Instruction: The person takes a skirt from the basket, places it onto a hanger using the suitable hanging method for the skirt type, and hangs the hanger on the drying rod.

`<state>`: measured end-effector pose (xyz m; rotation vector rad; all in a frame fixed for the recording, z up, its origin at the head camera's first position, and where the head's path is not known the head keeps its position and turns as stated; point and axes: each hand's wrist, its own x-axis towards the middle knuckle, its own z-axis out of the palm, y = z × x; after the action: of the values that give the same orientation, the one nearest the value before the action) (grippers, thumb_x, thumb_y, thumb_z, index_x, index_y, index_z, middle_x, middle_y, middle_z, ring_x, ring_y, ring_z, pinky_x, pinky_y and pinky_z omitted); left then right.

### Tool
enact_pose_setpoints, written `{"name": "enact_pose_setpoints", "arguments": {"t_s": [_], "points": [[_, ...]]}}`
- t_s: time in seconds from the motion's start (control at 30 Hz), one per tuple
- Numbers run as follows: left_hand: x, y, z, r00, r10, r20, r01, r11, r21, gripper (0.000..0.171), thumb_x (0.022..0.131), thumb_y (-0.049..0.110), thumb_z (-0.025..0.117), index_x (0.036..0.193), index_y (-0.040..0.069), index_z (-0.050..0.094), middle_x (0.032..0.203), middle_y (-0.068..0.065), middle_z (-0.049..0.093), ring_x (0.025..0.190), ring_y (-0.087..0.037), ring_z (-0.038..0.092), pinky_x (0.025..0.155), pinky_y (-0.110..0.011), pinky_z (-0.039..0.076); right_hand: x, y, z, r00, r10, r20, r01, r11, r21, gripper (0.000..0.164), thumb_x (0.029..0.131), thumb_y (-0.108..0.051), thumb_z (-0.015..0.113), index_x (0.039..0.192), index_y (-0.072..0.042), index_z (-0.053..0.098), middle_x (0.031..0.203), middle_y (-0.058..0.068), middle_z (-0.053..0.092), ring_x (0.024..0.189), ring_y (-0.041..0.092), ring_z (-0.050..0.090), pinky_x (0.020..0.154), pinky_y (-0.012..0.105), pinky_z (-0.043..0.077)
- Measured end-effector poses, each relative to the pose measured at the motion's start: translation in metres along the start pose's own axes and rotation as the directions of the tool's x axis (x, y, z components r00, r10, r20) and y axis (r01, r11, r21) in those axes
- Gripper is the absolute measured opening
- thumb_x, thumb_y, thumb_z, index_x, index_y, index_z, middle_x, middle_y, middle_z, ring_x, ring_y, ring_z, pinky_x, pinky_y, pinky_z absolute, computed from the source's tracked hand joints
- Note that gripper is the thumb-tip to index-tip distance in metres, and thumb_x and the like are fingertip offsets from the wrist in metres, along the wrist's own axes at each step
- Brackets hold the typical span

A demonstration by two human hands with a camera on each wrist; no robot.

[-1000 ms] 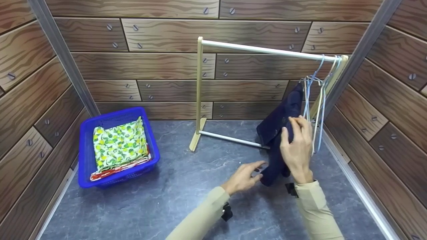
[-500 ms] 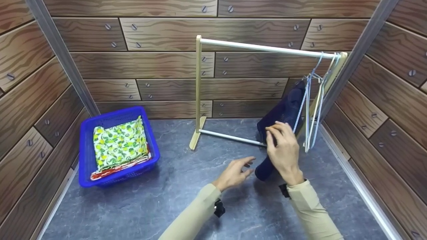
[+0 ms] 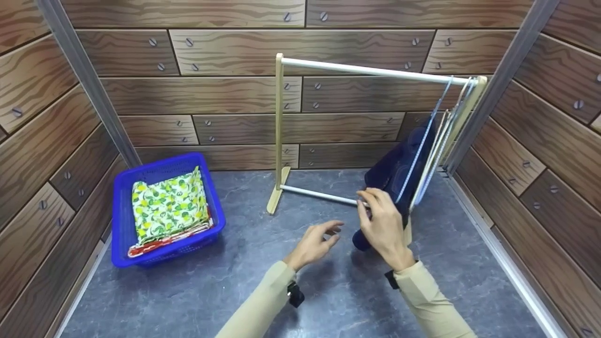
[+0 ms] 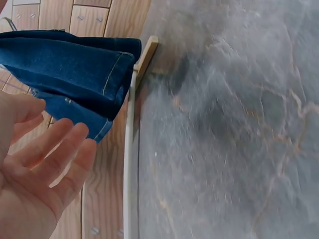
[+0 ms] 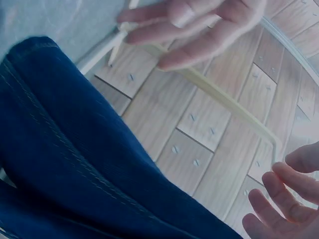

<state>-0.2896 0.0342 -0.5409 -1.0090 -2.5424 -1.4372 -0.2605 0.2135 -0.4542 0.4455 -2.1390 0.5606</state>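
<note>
A dark blue denim garment [image 3: 408, 150] hangs at the right end of the white rail [image 3: 366, 70]. Several blue and cream hangers [image 3: 432, 150] hang there too, slanting down to the left in front of it. My right hand [image 3: 382, 225] is in front of the garment, fingers loosely bent; in the right wrist view that hand [image 5: 286, 199] holds nothing and is apart from the cloth. Left of it, my left hand [image 3: 314, 244] is above the floor with relaxed fingers. The left wrist view shows this hand [image 4: 45, 164] bare, below the garment's stitched hems [image 4: 112, 74].
At the left, a blue plastic basket [image 3: 216, 206] holds a folded lemon-print cloth [image 3: 169, 202] over red and white items [image 3: 164, 245]. The rack's wooden left post [image 3: 279, 122] and lower bar [image 3: 319, 193] are near the plank-patterned back wall [image 3: 225, 94]. Underfoot is a grey marbled floor [image 3: 235, 291].
Both hands have moved left and the right one also lower. The hangers have swung so that their lower ends point left, and the garment's lower end has shifted left.
</note>
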Motion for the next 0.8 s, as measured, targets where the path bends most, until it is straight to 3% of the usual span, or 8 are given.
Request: {"name": "enact_pose_setpoints", "arguments": {"t_s": [0.43, 0.8], "points": [[-0.015, -0.012, -0.031, 0.994, -0.007, -0.111, 0.005, 1.0, -0.018, 0.031, 0.096, 0.009, 0.06, 0.126, 0.01, 0.065, 0.115, -0.01, 0.072, 0.102, -0.021, 0.069, 0.08, -0.031, 0.058, -0.027, 0.011, 0.032, 0.996, -0.043, 0.079, 0.043, 0.999, -0.001, 0.017, 0.085, -0.006, 0.071, 0.102, -0.006, 0.072, 0.099, 0.007, 0.066, 0.093, 0.025, 0.063, 0.081, 0.039, 0.053], [-0.04, -0.034, -0.067, 0.979, -0.071, -0.194, 0.06, 0.996, -0.061, 0.026, 0.096, 0.01, 0.061, 0.121, 0.006, 0.067, 0.111, -0.014, 0.073, 0.101, -0.025, 0.069, 0.082, -0.034, 0.057, -0.04, 0.017, 0.045, 0.986, 0.055, 0.159, -0.052, 0.998, -0.026, 0.008, 0.086, -0.01, 0.072, 0.094, -0.011, 0.075, 0.095, 0.002, 0.069, 0.086, 0.022, 0.065, 0.07, 0.038, 0.055]]}}
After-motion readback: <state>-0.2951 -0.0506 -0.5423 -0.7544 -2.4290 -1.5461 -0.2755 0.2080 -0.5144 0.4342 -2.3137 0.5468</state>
